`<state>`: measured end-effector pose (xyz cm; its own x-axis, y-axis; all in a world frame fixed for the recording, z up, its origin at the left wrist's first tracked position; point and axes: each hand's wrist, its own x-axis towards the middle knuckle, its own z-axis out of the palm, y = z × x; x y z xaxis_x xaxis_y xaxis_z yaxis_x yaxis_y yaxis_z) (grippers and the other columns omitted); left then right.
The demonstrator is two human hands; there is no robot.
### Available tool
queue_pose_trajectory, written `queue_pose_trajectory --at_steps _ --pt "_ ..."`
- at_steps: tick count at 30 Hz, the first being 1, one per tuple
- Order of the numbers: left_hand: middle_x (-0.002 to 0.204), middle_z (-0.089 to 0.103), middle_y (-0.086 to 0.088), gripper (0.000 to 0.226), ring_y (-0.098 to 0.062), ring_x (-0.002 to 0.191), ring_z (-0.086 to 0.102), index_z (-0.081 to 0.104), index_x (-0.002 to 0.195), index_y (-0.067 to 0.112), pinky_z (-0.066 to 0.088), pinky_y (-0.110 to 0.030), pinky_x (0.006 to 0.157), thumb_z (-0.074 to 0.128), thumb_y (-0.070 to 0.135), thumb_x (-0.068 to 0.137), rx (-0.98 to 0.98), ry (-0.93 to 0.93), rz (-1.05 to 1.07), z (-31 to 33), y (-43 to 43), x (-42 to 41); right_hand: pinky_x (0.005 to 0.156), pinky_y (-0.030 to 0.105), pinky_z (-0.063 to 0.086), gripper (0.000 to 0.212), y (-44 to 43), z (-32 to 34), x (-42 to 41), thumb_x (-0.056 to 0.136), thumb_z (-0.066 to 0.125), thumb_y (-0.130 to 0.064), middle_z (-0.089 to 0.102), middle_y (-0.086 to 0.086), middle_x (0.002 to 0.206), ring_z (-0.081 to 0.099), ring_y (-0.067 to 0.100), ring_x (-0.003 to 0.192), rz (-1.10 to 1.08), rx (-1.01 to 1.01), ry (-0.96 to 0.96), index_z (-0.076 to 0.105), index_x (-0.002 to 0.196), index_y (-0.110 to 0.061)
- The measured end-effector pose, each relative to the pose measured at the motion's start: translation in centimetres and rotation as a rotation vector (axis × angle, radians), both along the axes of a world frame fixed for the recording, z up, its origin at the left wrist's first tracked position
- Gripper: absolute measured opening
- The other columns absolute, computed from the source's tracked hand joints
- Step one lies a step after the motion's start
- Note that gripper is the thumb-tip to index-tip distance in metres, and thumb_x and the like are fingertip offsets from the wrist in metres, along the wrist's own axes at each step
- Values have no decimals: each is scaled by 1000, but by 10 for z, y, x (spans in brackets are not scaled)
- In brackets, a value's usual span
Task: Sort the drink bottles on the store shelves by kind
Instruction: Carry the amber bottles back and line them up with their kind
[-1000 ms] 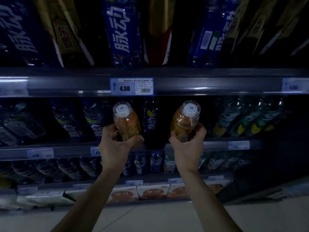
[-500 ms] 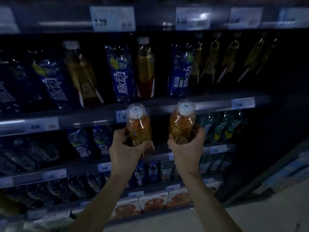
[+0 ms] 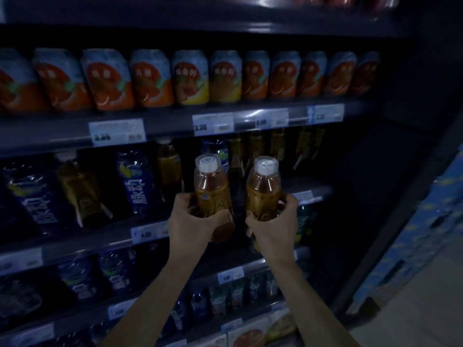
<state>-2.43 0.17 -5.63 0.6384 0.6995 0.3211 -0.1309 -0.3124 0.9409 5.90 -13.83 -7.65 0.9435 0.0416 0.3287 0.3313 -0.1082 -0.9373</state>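
Here, at the centre of the frame, the left hand (image 3: 190,221) is wrapped around the lower body of one amber bottle (image 3: 213,196), and the right hand (image 3: 274,226) grips a second amber bottle (image 3: 263,194) the same way. Both bottles stand nearly upright, white caps up (just beside each other, not touching), in front of the middle shelf (image 3: 75,240) with its blue-labelled bottles (image 3: 136,181). Orange cartons (image 3: 107,78) line the shelf above, across the upper frame.
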Motion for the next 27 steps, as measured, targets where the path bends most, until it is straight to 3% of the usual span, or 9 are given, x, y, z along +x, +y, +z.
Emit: queue_pose_trajectory --at_steps 6,9,12,16,21,24,27 --pt "91 61 19 56 18 79 55 52 91 38 41 -2 54 88 40 49 45 30 7 26 -19 48 63 16 50 76 -18 23 47 55 78 -38 55 0 107 59 3 88 -3 -50 19 37 119 -34" --pt "89 62 18 57 17 77 56 51 90 38 42 -3 54 90 38 48 69 49 5 31 -26 68 77 37 56 81 -23 26 69 54 77 -42 58 4 109 61 17 95 28 -60 50 36 123 -32" --pt "87 64 18 59 13 75 58 52 91 35 43 -4 53 90 39 47 82 82 0 29 -32 83 77 44 56 82 -27 24 87 54 75 -41 62 10 103 64 32 90 68 -75 88 35 125 -31" --pt "83 61 19 57 20 71 54 49 87 38 40 -2 46 90 41 47 75 143 26 24 -40 99 82 43 54 85 -31 23 104 54 76 -38 57 3 107 59 22 98 20 -130 60 36 127 -23" --pt "85 59 21 60 25 71 50 51 94 33 38 0 48 89 41 48 51 193 62 22 -40 113 86 41 51 84 -28 22 120 57 78 -38 55 0 109 55 18 103 40 -139 55 36 129 -23" --pt "85 59 23 56 26 71 50 49 88 40 36 1 49 90 39 50 9 174 81 25 -38 119 80 28 46 88 -24 24 128 56 77 -44 51 -3 111 51 12 101 43 -124 58 35 132 -27" --pt "89 56 25 60 29 74 48 51 97 35 37 3 54 90 37 51 -14 130 87 26 -36 124 69 14 36 87 -20 27 132 53 72 -50 48 -7 109 49 6 95 60 -118 45 35 130 -33"
